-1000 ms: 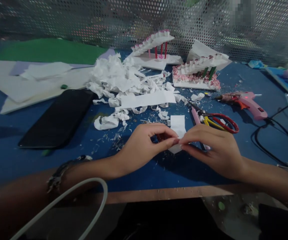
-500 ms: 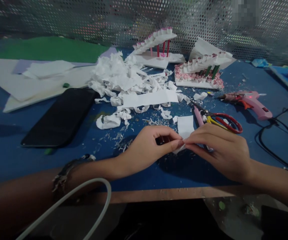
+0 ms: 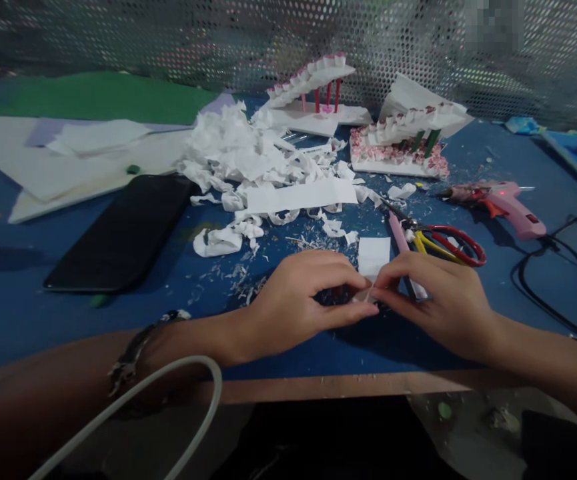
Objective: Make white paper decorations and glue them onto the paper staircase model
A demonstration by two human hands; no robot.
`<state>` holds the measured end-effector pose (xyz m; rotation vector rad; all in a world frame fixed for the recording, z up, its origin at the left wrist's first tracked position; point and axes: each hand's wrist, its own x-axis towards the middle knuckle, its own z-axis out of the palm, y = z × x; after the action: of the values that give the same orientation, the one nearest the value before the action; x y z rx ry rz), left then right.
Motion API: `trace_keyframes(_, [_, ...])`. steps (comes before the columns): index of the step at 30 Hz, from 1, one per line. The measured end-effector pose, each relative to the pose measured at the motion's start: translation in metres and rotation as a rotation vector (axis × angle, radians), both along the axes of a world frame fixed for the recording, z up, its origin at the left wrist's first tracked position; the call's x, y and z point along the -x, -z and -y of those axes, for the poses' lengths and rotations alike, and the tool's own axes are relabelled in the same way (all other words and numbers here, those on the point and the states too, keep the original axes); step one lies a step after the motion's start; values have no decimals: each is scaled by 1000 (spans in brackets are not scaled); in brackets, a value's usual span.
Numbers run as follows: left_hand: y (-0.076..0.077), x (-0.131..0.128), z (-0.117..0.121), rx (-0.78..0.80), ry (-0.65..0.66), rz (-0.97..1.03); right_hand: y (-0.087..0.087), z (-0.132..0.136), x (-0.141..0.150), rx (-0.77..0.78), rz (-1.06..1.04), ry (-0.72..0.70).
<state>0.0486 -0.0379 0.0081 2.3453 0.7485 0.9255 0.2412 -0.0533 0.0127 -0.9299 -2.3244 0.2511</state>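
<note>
Between my two hands is a small piece of white paper (image 3: 363, 295), mostly covered by the fingers. My left hand (image 3: 308, 297) grips its left side with thumb and fingers. My right hand (image 3: 438, 303) pinches the other side at the fingertips. Just beyond the fingers, a white paper square (image 3: 373, 256) lies on the blue table. A pink-handled tool (image 3: 397, 232) lies partly under my right hand. Beside it are scissors (image 3: 455, 244) with red and yellow handles.
A heap of white paper scraps (image 3: 243, 147) spreads across the middle, with a paper strip (image 3: 301, 195) in front. A black phone (image 3: 121, 237) lies left. Two white stair models (image 3: 311, 83) stand at the back. A pink glue gun (image 3: 511, 207) and its black cable (image 3: 523, 273) lie right.
My left thumb has stretched out under the held paper, and the fingers of both hands have shifted slightly around it. The paper square has slid slightly away from me.
</note>
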Motion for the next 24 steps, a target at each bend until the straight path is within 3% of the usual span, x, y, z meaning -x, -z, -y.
trace_keyframes(4, [0, 0, -1, -76, -2, 3, -1, 0, -1, 48, -9, 6])
trace_keyframes(10, [-2, 2, -3, 132, -26, 20, -5, -4, -2, 209, -82, 18])
trace_keyframes(16, [-3, 3, -4, 228, -63, 6, -7, -7, -2, 312, -132, 21])
trace_keyframes(24, [-5, 3, -2, 375, -83, 58, -8, -5, 0, 316, -149, -23])
